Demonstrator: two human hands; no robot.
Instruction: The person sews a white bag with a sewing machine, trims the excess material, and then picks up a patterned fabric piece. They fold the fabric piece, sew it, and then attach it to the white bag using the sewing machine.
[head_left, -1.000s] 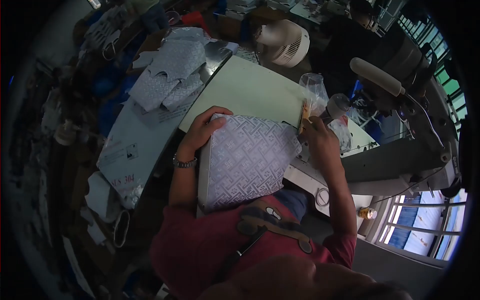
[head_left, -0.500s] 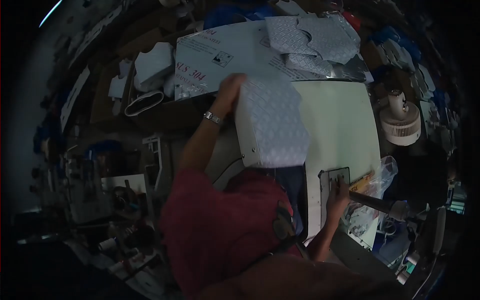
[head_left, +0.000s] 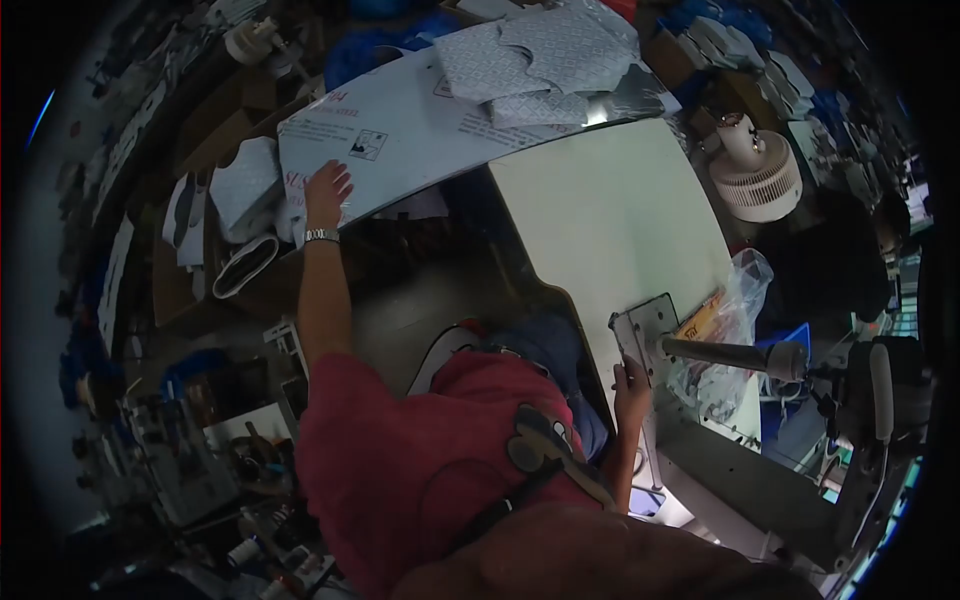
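My left hand (head_left: 328, 190), with a metal-band watch on its wrist, holds nothing. Its fingers are apart over the near edge of a sheet printed with red lettering (head_left: 400, 125). Just left of it, a white quilted piece (head_left: 247, 187) stands in a cardboard box. My right hand (head_left: 630, 392) is down by the metal plate (head_left: 645, 335) at the near edge of the pale tabletop (head_left: 620, 210). Its fingers are curled, and whatever is in them, if anything, is too dark and small to name. A machine arm (head_left: 730, 355) extends over the plate.
White quilted pieces (head_left: 540, 60) are piled on the printed sheet at the back. A white fan (head_left: 757, 180) stands to the right of the tabletop. A clear plastic bag (head_left: 722, 375) lies behind the machine arm. A dark gap separates the tabletop from the box.
The white quilted piece that my left hand held over my lap is gone from there. My left hand has moved left and opened. My right hand has slid toward me along the plate; the view has shifted.
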